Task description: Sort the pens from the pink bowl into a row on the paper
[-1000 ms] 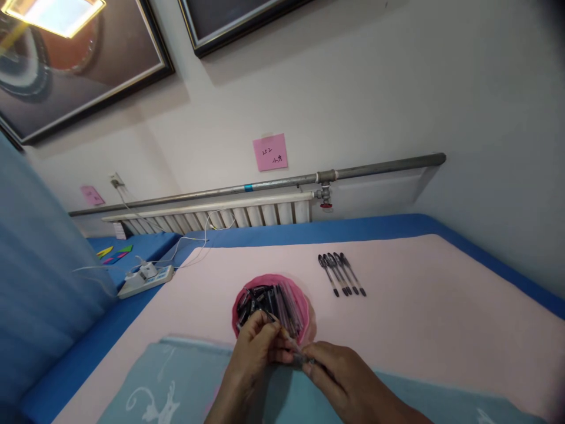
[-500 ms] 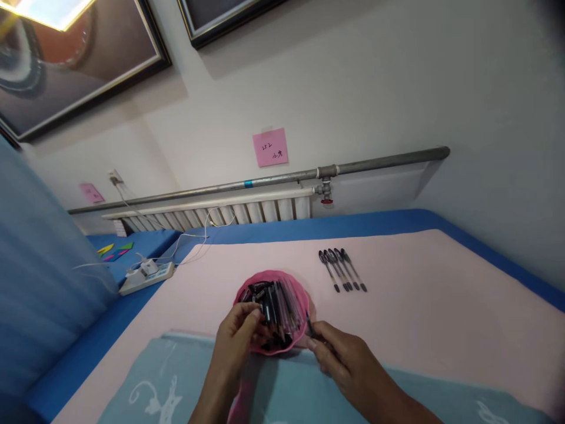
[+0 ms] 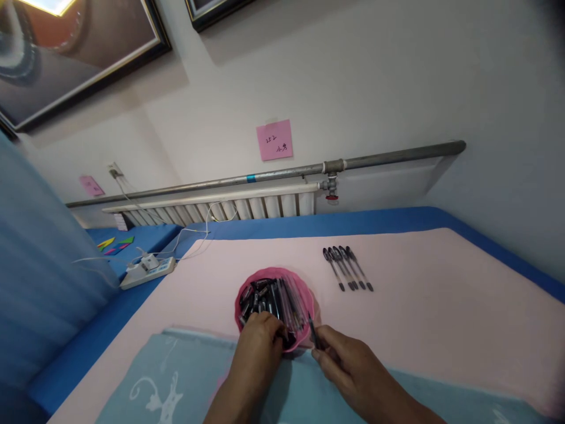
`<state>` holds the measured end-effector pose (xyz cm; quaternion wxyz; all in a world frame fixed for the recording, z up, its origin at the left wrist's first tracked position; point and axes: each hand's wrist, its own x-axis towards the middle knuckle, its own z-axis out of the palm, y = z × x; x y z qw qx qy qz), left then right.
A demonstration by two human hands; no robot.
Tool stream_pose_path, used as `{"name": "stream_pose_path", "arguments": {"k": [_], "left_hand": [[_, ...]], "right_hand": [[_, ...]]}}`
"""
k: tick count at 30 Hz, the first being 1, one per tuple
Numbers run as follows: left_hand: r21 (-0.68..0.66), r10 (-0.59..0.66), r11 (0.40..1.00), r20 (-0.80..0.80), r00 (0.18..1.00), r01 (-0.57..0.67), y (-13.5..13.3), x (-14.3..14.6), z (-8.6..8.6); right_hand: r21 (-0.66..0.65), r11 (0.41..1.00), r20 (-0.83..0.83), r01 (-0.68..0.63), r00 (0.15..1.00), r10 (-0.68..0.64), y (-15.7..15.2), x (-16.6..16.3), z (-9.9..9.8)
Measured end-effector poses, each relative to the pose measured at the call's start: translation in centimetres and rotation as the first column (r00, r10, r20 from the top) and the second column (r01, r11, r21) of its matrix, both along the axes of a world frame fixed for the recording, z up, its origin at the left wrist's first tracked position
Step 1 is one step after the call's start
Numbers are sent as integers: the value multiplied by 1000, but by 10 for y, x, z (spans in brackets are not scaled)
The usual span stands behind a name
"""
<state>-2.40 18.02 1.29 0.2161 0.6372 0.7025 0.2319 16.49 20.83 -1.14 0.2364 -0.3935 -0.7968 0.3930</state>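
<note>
A round pink basket (image 3: 309, 294) holds black pen caps (image 3: 251, 294), dark pen parts and clear pen barrels (image 3: 289, 297). My left hand (image 3: 263, 335) reaches over its front rim, fingers bent down among the parts. Those fingertips are mostly hidden, and whatever they pinch cannot be made out. Just right of the basket, my right hand (image 3: 342, 356) is closed on a slim dark pen part (image 3: 312, 331) that points up, its thumb and forefinger around the lower end. Several capped black pens (image 3: 346, 269) lie side by side in a slanted row behind and right of the basket.
A pink sheet (image 3: 432, 306) covers the blue-edged table, with a blue patterned cloth (image 3: 185, 365) along the front. At left are a power strip (image 3: 148, 274) with plugs and cords, and a blue curtain (image 3: 48, 282). A radiator (image 3: 265, 206) and pipe (image 3: 392, 158) run along the wall.
My left hand has moved right and deeper over the basket, its fingers turning down into the parts. My right hand stays beside the basket with the pen part. The view has shifted slightly.
</note>
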Motion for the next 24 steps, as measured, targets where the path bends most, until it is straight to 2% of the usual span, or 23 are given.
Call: {"name": "stream_pose_path", "arguments": {"k": [3, 7, 9, 10, 11, 13, 14, 16, 17, 19, 24], "left_hand": [[-26, 34, 999, -8, 999, -34, 8, 2, 1], [-24, 95, 995, 71, 993, -93, 10, 1, -3], [-36, 162, 987, 215, 963, -158, 6, -2, -3], [-51, 204, 979, 358, 911, -199, 3, -3, -3], [-76, 239, 969, 532, 812, -235, 0, -5, -2], [-157, 273, 951, 832, 483, -267, -6, -6, 1], [-196, 277, 945, 907, 319, -264, -8, -6, 3], [-250, 283, 937, 952, 112, -244, -12, -4, 6], [-270, 288, 933, 956, 46, -237, -13, -3, 7], [-284, 286, 930, 958, -29, -234, -15, -1, 8], [-288, 270, 918, 958, -102, -274, -16, 2, 9]], "right_hand": [[1, 1000, 13, -6, 1000, 6, 1, 0, -2], [-3, 1000, 40, -4, 999, 4, 1, 0, 2], [-5, 1000, 34, 2, 999, -1, 0, 0, 5], [-7, 1000, 22, -5, 1000, 5, -2, 0, 6], [-9, 1000, 6, -16, 1000, 16, -3, 0, 8], [-12, 999, -20, -53, 998, 53, -6, -2, 10], [-14, 997, -27, -76, 997, 76, -8, -3, 10], [-25, 993, -32, -118, 993, 117, -12, -6, 10], [-36, 990, -33, -136, 990, 135, -13, -7, 9], [-52, 985, -35, -166, 986, 165, -16, -10, 7], [-60, 980, -11, -188, 982, 187, -19, -13, 6]]}}
